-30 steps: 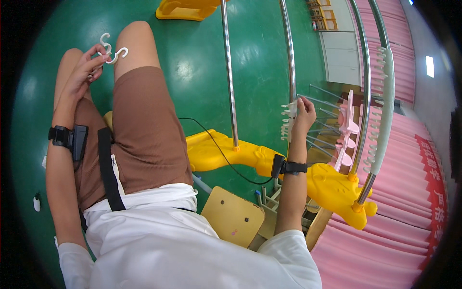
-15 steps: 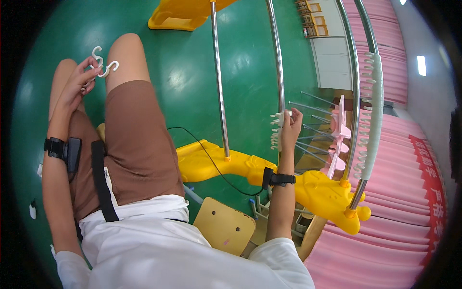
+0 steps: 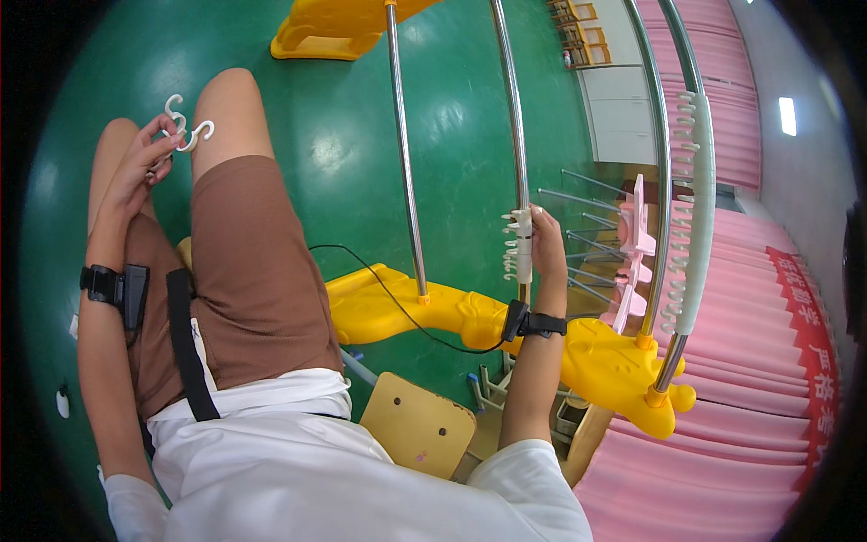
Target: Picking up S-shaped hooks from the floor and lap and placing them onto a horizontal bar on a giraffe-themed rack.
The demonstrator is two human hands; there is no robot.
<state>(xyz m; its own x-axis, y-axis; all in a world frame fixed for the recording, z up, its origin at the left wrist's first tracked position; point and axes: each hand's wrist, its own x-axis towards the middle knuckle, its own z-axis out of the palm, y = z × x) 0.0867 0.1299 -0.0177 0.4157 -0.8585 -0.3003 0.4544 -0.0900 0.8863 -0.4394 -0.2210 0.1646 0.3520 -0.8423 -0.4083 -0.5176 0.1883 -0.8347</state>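
My left hand (image 3: 144, 163), above my left thigh, is closed on white plastic hooks (image 3: 193, 137); their curved ends stick out past my fingers. At the right, my right hand (image 3: 547, 242) is beside a chrome rail (image 3: 513, 108). Its bent fingers press against a stack of white ring hooks (image 3: 522, 248) threaded on that rail, with fingertips at the stack's upper end. Part of these fingers is hidden behind the stack. The hooks' open ends point left. Another, longer row of pale hooks (image 3: 700, 208) is on a rail farther right.
The rails rise from a yellow plastic base (image 3: 433, 307); another yellow base (image 3: 334, 32) stands at the far end. A black cable (image 3: 384, 294) runs to my right wrist strap. Near me is a wooden chair (image 3: 420, 423). Pink chairs (image 3: 639, 235) and pink curtains (image 3: 713, 434) are at the right.
My right hand has moved slightly down and around to the right side of the rail, uncovering more of the hook stack. My left hand keeps its hooks, nearly still. The view has shifted slightly.
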